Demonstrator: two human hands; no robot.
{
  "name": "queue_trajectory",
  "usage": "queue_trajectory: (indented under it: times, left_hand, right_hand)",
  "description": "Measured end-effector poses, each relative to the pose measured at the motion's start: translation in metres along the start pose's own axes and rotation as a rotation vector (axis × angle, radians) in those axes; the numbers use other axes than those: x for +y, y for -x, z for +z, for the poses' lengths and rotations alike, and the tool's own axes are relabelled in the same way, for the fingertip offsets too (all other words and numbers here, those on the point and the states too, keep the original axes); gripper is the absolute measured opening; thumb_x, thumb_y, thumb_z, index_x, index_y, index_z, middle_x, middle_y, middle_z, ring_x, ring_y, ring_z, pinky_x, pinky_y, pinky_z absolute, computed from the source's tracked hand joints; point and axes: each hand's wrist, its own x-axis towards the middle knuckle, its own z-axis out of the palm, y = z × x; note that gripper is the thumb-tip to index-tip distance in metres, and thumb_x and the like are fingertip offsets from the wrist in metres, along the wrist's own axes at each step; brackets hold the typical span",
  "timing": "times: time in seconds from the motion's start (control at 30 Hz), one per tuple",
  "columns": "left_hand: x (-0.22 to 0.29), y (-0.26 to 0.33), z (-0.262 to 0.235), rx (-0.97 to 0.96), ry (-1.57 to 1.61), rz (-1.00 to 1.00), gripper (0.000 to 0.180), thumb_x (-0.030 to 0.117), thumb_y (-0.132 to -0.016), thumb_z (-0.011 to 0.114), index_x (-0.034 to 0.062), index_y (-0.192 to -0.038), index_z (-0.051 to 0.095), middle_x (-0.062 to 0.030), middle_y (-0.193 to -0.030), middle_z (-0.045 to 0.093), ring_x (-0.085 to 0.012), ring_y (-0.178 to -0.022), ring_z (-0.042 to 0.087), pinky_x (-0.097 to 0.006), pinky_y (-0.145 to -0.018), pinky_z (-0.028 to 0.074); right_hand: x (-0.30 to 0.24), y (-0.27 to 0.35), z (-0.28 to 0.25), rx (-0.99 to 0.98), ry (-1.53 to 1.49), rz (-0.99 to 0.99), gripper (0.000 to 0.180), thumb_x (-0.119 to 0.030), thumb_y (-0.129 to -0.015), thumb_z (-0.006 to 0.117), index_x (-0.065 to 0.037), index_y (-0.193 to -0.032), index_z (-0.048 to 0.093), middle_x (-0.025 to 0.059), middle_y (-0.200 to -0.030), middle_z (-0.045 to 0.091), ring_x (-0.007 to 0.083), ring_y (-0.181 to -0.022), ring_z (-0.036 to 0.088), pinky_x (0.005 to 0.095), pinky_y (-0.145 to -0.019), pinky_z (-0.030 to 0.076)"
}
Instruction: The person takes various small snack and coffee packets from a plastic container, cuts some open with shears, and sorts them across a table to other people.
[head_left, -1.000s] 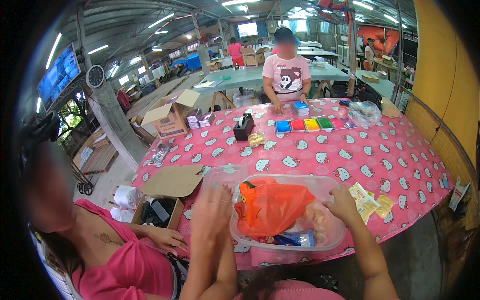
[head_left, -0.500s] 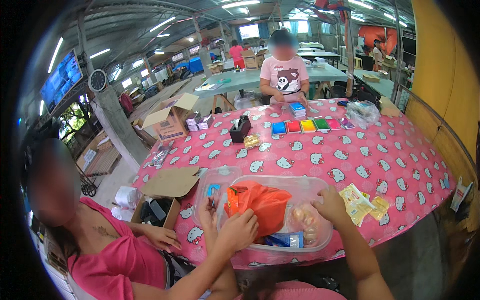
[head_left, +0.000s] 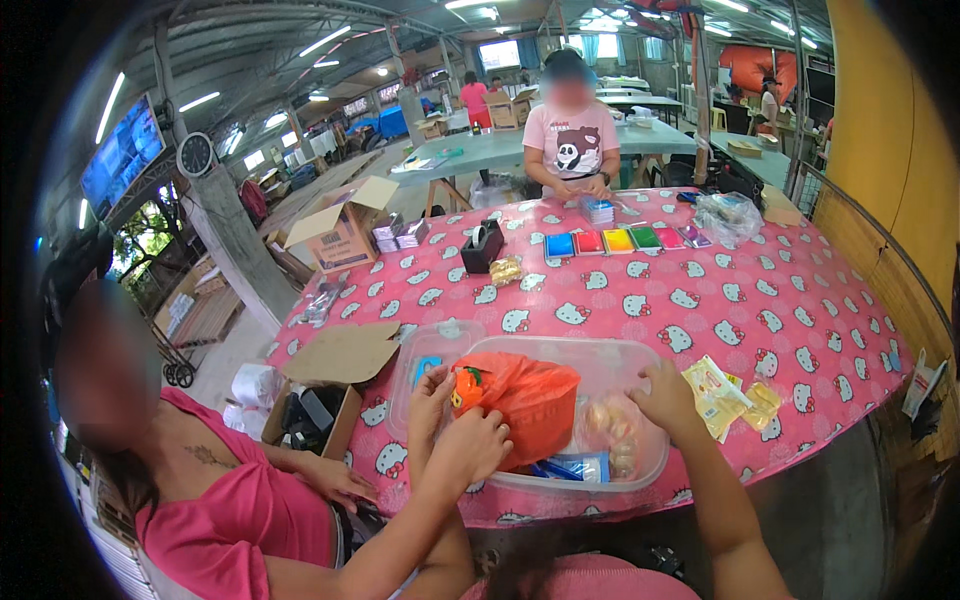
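My left hand [head_left: 430, 397] is raised over the left side of a clear plastic tub [head_left: 620, 358]. Its fingertips are pinched beside an orange-red plastic bag [head_left: 540, 405] with a green and yellow patch; what they hold, if anything, is unclear. A co-worker's hand [head_left: 480, 443], reaching in from the left, touches the bag's front. My right hand [head_left: 663, 397] hovers by the tub's right rim, fingers curled but apart, nothing visible in them. Inside the tub, round pale items in clear wrap [head_left: 612, 425] and a blue packet [head_left: 580, 467] lie near the bag.
A clear lid [head_left: 460, 332] with a blue item lies left of the tub, by a small cardboard box [head_left: 345, 415]. Yellow packets [head_left: 720, 395] lie to the right. Farther back are a tape dispenser [head_left: 483, 247], a row of coloured packs [head_left: 618, 241] and another person.
My left hand has moved up and slightly right, closer to the bag's top. My right hand has lifted slightly. Across the table, the other person's hands have come together.
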Motion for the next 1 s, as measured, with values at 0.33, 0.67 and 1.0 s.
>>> queue_trajectory:
  times: [0.33, 0.67, 1.0]
  left_hand:
    - [0.003, -0.023, -0.003, 0.149, 0.137, -0.024, 0.018, 0.025, -0.078, 0.049, 0.0101, -0.08, 0.059, -0.0063, -0.084, 0.057, -0.02, -0.078, 0.053, -0.034, -0.062, 0.045]
    - [0.051, -0.136, 0.043, -0.035, 0.118, 0.529, 0.016, 0.018, -0.075, 0.053, 0.0089, -0.08, 0.065, -0.0075, -0.089, 0.062, -0.0177, -0.087, 0.057, -0.031, -0.067, 0.046]
    - [-0.001, -0.125, -0.048, 0.194, -0.216, -0.122, 0.011, 0.016, -0.074, 0.054, 0.0128, -0.08, 0.062, -0.0013, -0.083, 0.056, -0.016, -0.081, 0.052, -0.028, -0.069, 0.041]
  right_hand:
    - [0.001, 0.006, -0.003, 0.029, 0.003, -0.009, 0.042, -0.035, -0.07, 0.065, -0.004, -0.098, 0.058, 0.0163, -0.106, 0.05, 0.0324, -0.095, 0.053, 0.041, -0.079, 0.044]
    - [0.018, -0.01, 0.016, 0.123, -0.101, -0.091, 0.03, -0.024, -0.08, 0.051, -0.002, -0.1, 0.056, 0.0204, -0.099, 0.055, 0.0339, -0.094, 0.053, 0.0424, -0.081, 0.042]
    - [0.016, -0.004, 0.015, 0.228, -0.119, -0.102, 0.023, -0.009, -0.079, 0.045, -0.003, -0.099, 0.055, 0.0184, -0.097, 0.056, 0.0327, -0.093, 0.054, 0.0406, -0.08, 0.043]
